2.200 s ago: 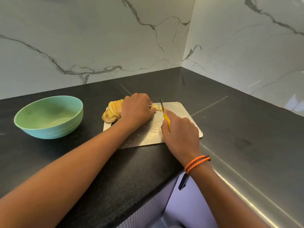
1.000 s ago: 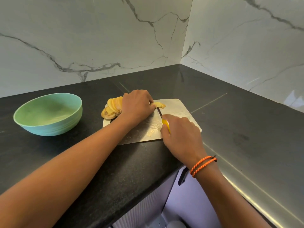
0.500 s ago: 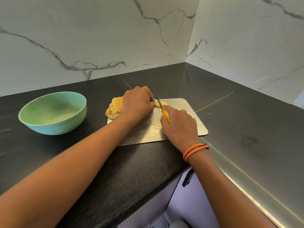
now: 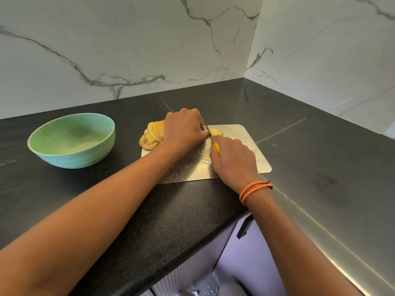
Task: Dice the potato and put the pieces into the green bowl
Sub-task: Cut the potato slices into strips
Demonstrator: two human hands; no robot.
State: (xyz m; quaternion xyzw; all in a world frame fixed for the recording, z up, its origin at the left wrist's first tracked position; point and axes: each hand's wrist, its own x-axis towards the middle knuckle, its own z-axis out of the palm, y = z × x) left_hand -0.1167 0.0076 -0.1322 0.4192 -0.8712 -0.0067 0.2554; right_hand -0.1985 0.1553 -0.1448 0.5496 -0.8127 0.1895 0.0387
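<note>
Change: the knife [image 4: 214,144], lifted 2.2 s ago, is down beside the left hand [image 4: 183,131].
Left hand: curled over potato [image 4: 155,134], 3 o'clock of bowl [image 4: 72,140].
Right hand [image 4: 232,161]: grips the knife.
Meaning: dicing continues; the bowl holds nothing.

Just one head-worn wide-angle cam, looking forward and down from close range at the black stone worktop [image 4: 277,107] corner; edges look kinda warped, probably lens distortion.
</note>
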